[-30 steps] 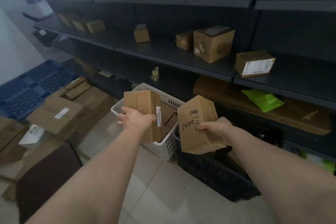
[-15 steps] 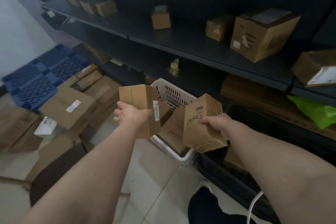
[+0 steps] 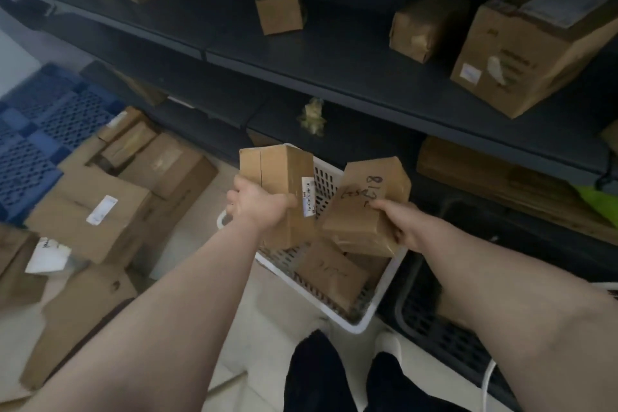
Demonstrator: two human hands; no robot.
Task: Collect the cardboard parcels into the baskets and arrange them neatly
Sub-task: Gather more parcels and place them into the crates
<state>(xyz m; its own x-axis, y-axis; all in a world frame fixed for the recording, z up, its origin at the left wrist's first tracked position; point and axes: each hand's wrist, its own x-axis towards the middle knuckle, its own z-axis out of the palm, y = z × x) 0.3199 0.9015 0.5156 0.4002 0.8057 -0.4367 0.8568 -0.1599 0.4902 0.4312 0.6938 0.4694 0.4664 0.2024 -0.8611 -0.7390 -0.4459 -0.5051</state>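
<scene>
Each of the person's hands, left hand [image 3: 259, 207] and right hand [image 3: 399, 222], grips a cardboard parcel over the white basket [image 3: 384, 304], seemingly poised to place both inside.

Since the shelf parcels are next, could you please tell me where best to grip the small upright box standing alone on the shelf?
Probably by its left and right faces, near the top, reaching in from the front. The small upright box stands alone on the shelf with bare space on both sides, so there should be room to clasp it.
</scene>
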